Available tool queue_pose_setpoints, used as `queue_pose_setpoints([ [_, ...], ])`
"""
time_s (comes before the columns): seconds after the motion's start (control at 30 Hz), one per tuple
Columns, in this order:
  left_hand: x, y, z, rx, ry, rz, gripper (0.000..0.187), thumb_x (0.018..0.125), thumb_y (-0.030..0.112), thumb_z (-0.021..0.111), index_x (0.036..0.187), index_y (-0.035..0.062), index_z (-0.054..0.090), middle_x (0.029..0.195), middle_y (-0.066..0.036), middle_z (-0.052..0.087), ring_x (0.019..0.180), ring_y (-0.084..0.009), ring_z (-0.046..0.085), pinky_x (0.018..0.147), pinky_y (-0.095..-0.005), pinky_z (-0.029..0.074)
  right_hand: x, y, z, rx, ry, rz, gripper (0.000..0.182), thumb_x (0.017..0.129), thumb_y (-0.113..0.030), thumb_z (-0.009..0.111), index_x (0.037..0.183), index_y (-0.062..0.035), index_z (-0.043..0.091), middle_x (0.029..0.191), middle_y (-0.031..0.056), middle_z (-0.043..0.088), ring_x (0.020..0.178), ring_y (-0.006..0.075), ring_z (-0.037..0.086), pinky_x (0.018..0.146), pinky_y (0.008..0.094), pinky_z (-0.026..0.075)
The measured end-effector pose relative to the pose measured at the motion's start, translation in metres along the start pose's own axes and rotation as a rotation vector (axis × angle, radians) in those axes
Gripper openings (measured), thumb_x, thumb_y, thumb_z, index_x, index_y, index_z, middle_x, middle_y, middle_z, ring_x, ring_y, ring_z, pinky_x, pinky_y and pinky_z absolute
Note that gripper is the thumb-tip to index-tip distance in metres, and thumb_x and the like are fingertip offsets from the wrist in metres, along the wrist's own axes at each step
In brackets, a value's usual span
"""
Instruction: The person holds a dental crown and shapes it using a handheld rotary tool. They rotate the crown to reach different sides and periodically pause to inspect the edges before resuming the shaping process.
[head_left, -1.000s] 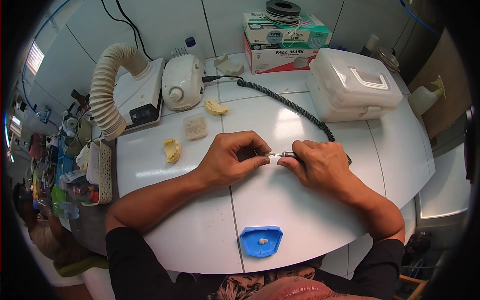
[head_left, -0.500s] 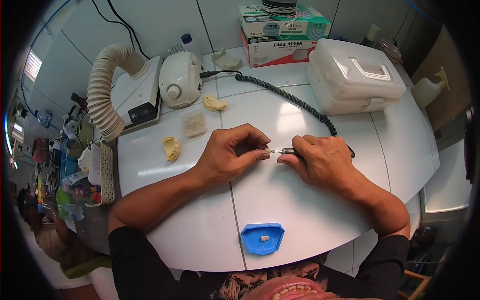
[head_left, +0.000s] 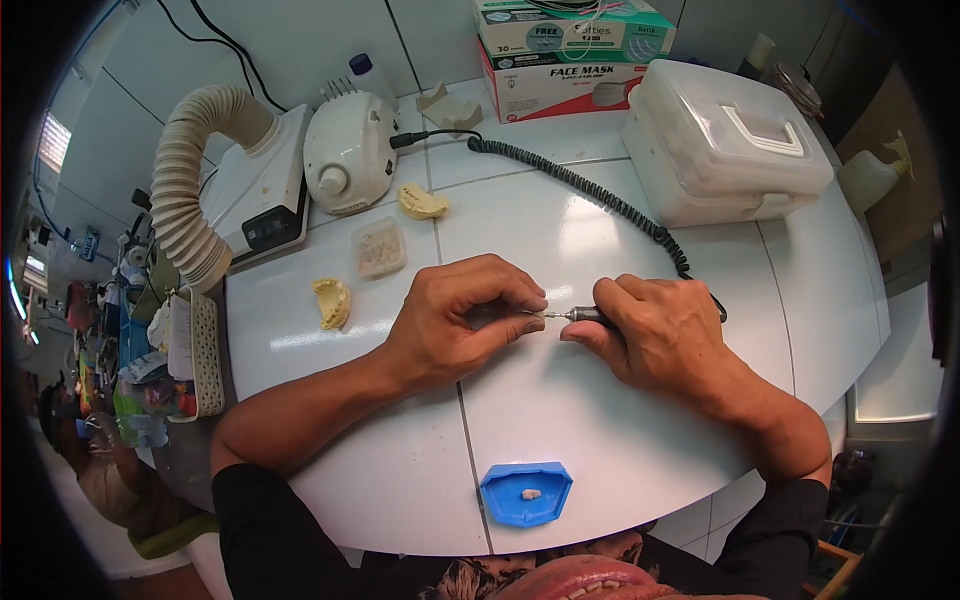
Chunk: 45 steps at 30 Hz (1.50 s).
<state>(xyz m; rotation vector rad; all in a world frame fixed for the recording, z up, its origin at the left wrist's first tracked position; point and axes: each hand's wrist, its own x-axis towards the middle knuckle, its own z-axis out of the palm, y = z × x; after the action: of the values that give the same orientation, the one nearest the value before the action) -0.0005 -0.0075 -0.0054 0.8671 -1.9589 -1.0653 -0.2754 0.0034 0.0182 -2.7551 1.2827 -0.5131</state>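
Note:
My right hand [head_left: 668, 328] grips a dark metal rotary handpiece [head_left: 588, 315], its thin bur [head_left: 558, 315] pointing left. At the bur's tip, the thumb and fingers of my left hand [head_left: 462, 312] are pinched together; whatever they hold is too small and covered to make out. A coiled black cord [head_left: 575, 182] runs from the white control unit [head_left: 350, 165] at the back to the handpiece's rear. Closer to my body, a blue tray [head_left: 497, 482] carries a small tooth-coloured piece [head_left: 531, 494].
Left of my hands lie a yellowish dental cast [head_left: 331, 303], another cast [head_left: 422, 203] and a clear box [head_left: 379, 262] of small pieces. A ribbed hose [head_left: 185, 190] arches at the left. A white case [head_left: 730, 150] and mask boxes [head_left: 560, 88] stand behind. Another person [head_left: 125, 480] sits far left.
The view has shifted slightly, so most things sit a little differently in the picture. Both hands keep their hold, with the bur still at the left fingertips.

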Motion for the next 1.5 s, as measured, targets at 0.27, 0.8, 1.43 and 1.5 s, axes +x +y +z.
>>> queue_pose_setpoints([
  [0.27,-0.001,0.002,-0.001,0.027,-0.008,-0.018,0.020,0.087,-0.003,0.090,0.104,0.0018,0.082,0.112,-0.015,0.080,0.098,-0.0196,0.079,0.082,-0.0310,0.063,0.000,0.000,-0.003,0.040,-0.053,-0.001,0.052,0.102,-0.055,0.076,0.081,-0.0091,0.063,0.067,0.0055,0.063,0.053,0.0243,0.066,0.047,0.0392,0.048],
  [0.8,-0.001,0.000,-0.001,-0.057,-0.032,-0.062,0.016,0.094,-0.005,0.083,0.109,-0.0006,0.080,0.113,-0.013,0.080,0.099,-0.0168,0.078,0.085,-0.0297,0.064,-0.002,0.000,-0.001,0.017,-0.030,0.008,0.049,0.104,-0.052,0.075,0.085,-0.0078,0.065,0.069,0.0090,0.067,0.054,0.0274,0.068,0.047,0.0408,0.050],
  [1.43,-0.007,0.005,-0.001,-0.030,-0.024,-0.229,0.014,0.106,0.012,0.073,0.111,0.0035,0.063,0.099,0.002,0.063,0.087,-0.0058,0.057,0.078,-0.0232,0.046,-0.006,-0.003,-0.009,0.064,-0.084,0.078,0.057,0.112,-0.058,0.059,0.096,-0.0052,0.075,0.082,0.0174,0.078,0.071,0.0391,0.077,0.063,0.0513,0.060],
  [1.5,-0.009,-0.005,-0.001,-0.100,0.060,-0.145,0.017,0.106,0.017,0.072,0.108,0.0033,0.063,0.096,0.001,0.062,0.086,-0.0070,0.056,0.077,-0.0244,0.046,-0.006,-0.004,-0.008,0.078,-0.036,0.064,0.059,0.111,-0.059,0.060,0.092,-0.0054,0.075,0.078,0.0169,0.077,0.068,0.0386,0.076,0.061,0.0511,0.059],
])
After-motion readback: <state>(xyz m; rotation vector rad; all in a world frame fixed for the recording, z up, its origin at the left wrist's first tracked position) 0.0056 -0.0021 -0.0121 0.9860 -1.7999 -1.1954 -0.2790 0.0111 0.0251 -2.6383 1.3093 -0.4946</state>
